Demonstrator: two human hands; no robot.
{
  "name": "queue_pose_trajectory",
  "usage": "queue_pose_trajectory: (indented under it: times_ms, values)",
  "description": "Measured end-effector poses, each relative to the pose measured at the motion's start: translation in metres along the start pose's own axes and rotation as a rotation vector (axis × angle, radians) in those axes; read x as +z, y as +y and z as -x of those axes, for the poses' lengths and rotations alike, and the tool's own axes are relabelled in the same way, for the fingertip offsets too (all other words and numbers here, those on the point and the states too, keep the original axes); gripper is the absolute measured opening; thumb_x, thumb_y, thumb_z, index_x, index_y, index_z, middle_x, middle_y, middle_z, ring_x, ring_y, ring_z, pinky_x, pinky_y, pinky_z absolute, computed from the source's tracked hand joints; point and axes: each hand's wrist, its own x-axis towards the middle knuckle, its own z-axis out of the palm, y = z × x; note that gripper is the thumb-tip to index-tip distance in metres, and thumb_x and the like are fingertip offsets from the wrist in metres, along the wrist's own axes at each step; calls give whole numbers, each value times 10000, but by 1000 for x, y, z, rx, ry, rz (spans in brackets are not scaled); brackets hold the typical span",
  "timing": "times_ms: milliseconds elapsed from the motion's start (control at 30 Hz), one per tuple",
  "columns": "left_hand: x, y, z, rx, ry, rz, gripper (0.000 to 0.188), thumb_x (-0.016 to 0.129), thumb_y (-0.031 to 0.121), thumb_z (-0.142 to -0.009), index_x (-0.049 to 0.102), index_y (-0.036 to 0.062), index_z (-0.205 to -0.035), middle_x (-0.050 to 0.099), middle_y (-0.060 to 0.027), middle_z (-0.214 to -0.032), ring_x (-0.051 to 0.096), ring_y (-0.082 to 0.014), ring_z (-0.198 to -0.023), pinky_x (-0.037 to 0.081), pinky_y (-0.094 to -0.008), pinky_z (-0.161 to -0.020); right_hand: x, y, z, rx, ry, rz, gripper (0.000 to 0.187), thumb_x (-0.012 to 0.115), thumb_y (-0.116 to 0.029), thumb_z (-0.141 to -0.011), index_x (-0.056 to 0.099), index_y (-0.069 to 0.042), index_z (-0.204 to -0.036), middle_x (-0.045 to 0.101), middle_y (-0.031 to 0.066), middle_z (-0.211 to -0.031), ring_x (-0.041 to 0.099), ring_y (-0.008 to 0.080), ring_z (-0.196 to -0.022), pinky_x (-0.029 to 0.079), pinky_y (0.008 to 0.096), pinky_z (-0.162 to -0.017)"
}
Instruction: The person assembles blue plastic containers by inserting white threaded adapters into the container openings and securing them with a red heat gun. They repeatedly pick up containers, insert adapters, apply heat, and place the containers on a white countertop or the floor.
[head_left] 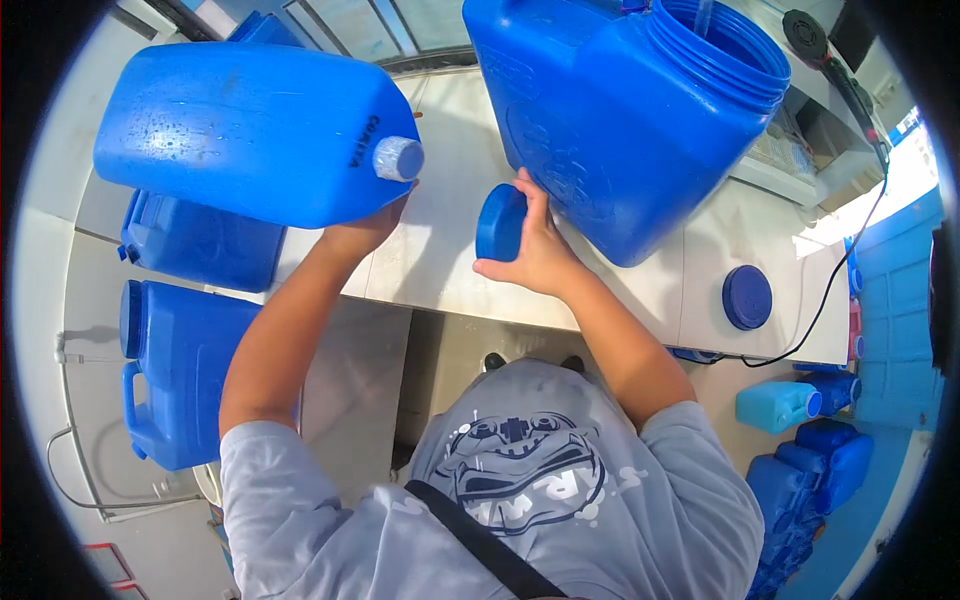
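My left hand (365, 232) supports a blue jug (240, 130) lying on its side; its fingers are mostly hidden behind the jug. A small spout with a whitish covering (398, 159) sticks out of the jug's right end. Between the thumb and fingers of my right hand (543, 250) is a round blue screw cap (501, 222), held over the white counter (440, 235). Just beyond that hand stands a large blue water container (610, 130). Its wide threaded mouth is uncovered, with a thin pale piece inside it.
A dark blue round lid (747, 297) lies on the counter's right part. A black cable (835, 290) runs over that end. More blue containers (190, 370) stand at left, and several (800, 480) at lower right beside a turquoise jug (772, 406).
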Motion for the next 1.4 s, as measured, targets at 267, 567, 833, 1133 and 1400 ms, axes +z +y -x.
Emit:
queue_pose_trajectory:
  times_ms: [267,567,833,1133,1400]
  values:
    - [-96,26,-34,-284,137,567,270,686,151,-955,601,-14,-1151,653,-105,-1120,625,-184,-1023,492,-328,-917,-40,-14,35,708,17,-1127,624,608,-358,-1011,402,-10,-1485,556,97,-1380,536,192,-1247,414,381,-1085]
    - [-171,-113,-75,-851,180,1235,445,640,296,-942,543,-6,-1255,678,-94,-1053,665,-190,-902,562,-333,-806,-17,-19,-6,388,-200,-489,453,555,-311,-1051,480,-33,-1401,595,41,-1221,539,128,-1124,431,320,-1002]
    - [-142,-126,7,-712,882,1099,751,467,598,-1015,344,48,-1512,518,-194,-1428,500,-311,-1311,423,-452,-1100,49,8,-70,256,-110,-419,459,581,-301,-1040,482,-40,-1404,610,79,-1232,559,151,-1118,447,321,-973]
    - [44,-39,118,-832,575,500,1186,912,377,-718,161,-28,-1542,321,-244,-1484,373,-377,-1383,323,-476,-1151,105,71,-193,447,212,-266,464,612,-325,-1002,532,-8,-1331,659,145,-1191,633,255,-1073,485,381,-947]
    - [2,-74,90,-835,381,392,1096,895,356,-748,232,-10,-1541,324,-267,-1543,387,-373,-1409,366,-473,-1140,116,22,-276,142,-33,-961,506,555,-374,-1047,437,-96,-1454,584,50,-1359,566,185,-1188,445,416,-1036]
